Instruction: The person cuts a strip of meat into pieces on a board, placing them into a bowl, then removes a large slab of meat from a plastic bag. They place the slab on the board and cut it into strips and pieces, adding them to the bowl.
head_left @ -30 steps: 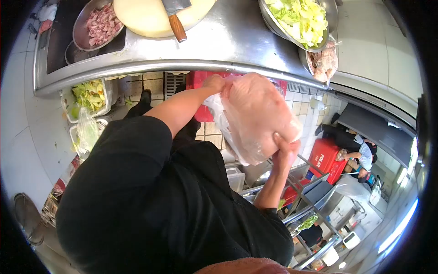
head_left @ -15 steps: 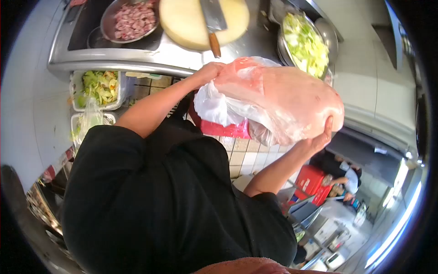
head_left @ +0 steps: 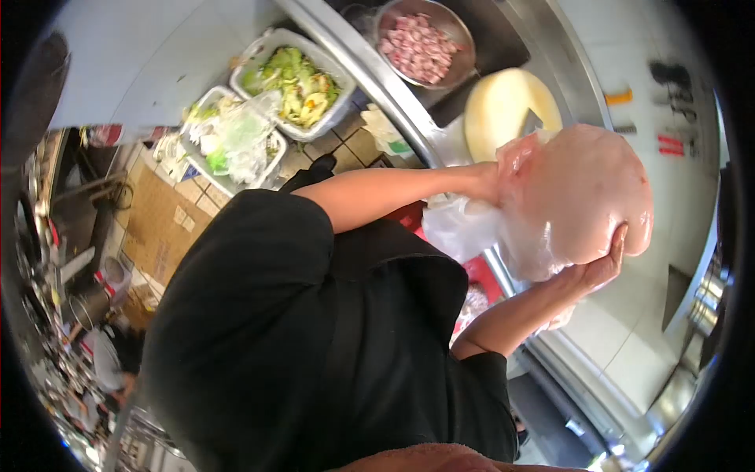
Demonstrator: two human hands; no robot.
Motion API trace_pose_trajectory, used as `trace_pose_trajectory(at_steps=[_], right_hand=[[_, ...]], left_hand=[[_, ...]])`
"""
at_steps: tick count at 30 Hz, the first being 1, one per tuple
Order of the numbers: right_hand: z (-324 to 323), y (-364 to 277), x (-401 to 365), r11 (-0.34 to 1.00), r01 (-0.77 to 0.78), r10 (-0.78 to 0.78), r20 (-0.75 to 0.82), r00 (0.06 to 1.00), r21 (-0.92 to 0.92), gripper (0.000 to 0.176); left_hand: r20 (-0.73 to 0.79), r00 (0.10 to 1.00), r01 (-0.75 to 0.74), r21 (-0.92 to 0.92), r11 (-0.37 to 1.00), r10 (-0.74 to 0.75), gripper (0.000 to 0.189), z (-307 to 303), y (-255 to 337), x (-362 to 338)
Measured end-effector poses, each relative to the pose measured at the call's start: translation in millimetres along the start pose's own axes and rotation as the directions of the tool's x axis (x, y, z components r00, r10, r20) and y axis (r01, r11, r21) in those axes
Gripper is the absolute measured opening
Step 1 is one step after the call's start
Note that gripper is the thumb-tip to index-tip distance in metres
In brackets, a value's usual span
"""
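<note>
A big, smooth, pale pink slab of meat hangs between my two hands, partly in clear plastic. My left hand is closed on its left edge, the fingertips partly hidden by the meat and plastic. From below, my right hand supports the lower right side, with a finger pressed up against it. Just beyond the meat lies a round cutting board, with part of a knife blade showing on it. The meat covers the rest of the knife.
A metal bowl of diced meat stands behind the board. Two plastic bins of vegetable scraps sit lower, left of the metal counter edge. Something red shows below the meat. Another person is far off at lower left.
The view has turned, and the counter now runs diagonally. Both hands have carried the meat rightward in view, close to the board, still holding it. The bowl of chopped greens has left the view.
</note>
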State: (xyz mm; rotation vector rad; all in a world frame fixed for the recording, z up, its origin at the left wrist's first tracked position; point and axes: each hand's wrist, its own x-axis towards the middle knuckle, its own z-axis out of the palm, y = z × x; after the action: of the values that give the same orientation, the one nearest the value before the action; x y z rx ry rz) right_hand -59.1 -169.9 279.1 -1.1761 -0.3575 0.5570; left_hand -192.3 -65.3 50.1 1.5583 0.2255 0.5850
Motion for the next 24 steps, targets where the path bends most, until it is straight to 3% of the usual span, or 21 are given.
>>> trace_pose_trajectory(at_steps=[2,4,5,6,8,12,14,16,17,18,19,20,21,22,23,24], right_hand=[[37.0,15.8,7.3,0.996,-0.069,0.064,0.086,0.994,0.061,0.049],[68.3,30.5,22.3,0.986,-0.097,0.066,0.213,0.975,0.135,0.052],[88.4,39.7,25.3,0.995,-0.041,0.026,0.160,0.987,0.090,0.054],[101.6,50.2,33.6,0.993,-0.008,-0.020,0.235,0.972,0.118,0.054],[118.0,74.2,61.5,0.982,0.033,-0.102,0.376,0.921,0.186,0.054],[148.3,103.0,101.2,0.971,-0.080,0.020,0.256,0.967,0.225,0.052],[159.1,113.4,117.2,0.972,-0.067,-0.005,0.305,0.952,0.226,0.053],[163.6,122.4,124.3,0.973,-0.032,-0.057,0.370,0.927,0.229,0.054],[168.0,124.6,115.3,0.981,0.014,-0.083,0.359,0.930,0.192,0.055],[175.7,125.5,99.2,0.986,0.064,-0.114,0.346,0.931,0.155,0.055],[177.7,124.8,91.4,0.986,0.118,-0.150,0.327,0.933,0.114,0.056],[169.5,128.1,99.6,0.987,0.068,-0.117,0.363,0.924,0.145,0.056],[154.7,133.4,115.3,0.984,0.030,-0.097,0.394,0.914,0.173,0.056],[139.9,131.3,129.0,0.980,0.001,-0.086,0.420,0.904,0.199,0.055],[136.5,128.1,122.6,0.981,0.022,-0.082,0.310,0.947,0.194,0.053],[136.1,128.0,113.6,0.980,0.043,-0.081,0.193,0.978,0.193,0.051]], left_hand=[[-0.229,0.967,0.121,0.026,0.992,-0.112,0.033,-31.0,-7.4,-8.2],[-0.480,0.872,0.219,0.203,0.954,-0.098,0.025,-63.6,-29.8,-24.9],[-0.582,0.811,0.173,0.133,0.976,-0.065,0.023,-75.8,-38.4,-38.7],[-0.675,0.737,0.118,0.070,0.991,-0.040,0.022,-90.9,-40.0,-57.7],[-0.831,0.519,0.452,0.068,0.889,-0.200,0.022,-134.0,-48.9,-90.9],[-0.926,0.341,0.763,0.172,0.623,-0.162,0.029,-244.3,-161.7,-232.2],[-0.980,0.178,0.642,0.046,0.765,-0.090,0.014,-265.3,-112.7,-307.1],[-0.999,0.036,0.404,-0.017,0.915,-0.035,0.020,-280.0,-83.8,-375.5],[-0.997,0.033,0.433,-0.053,0.900,-0.074,0.028,-290.2,-76.8,-415.1],[-0.966,0.090,0.679,0.236,0.695,0.241,0.032,-301.6,-77.3,-452.2],[-0.976,0.094,0.805,0.191,0.561,0.198,0.029,-308.4,-74.0,-493.4],[-0.983,0.098,0.902,0.153,0.403,0.154,0.028,-315.6,-70.5,-534.1],[-0.958,0.165,0.903,0.243,0.355,0.236,0.029,-314.7,-54.4,-561.5],[-0.984,0.048,0.973,0.084,0.215,0.171,0.031,-316.9,-51.4,-582.7],[-0.994,-0.077,0.997,-0.075,0.028,0.079,0.031,-309.3,-18.0,-580.9],[-0.987,0.054,0.998,0.050,-0.029,0.150,0.030,-301.6,10.7,-562.7]])
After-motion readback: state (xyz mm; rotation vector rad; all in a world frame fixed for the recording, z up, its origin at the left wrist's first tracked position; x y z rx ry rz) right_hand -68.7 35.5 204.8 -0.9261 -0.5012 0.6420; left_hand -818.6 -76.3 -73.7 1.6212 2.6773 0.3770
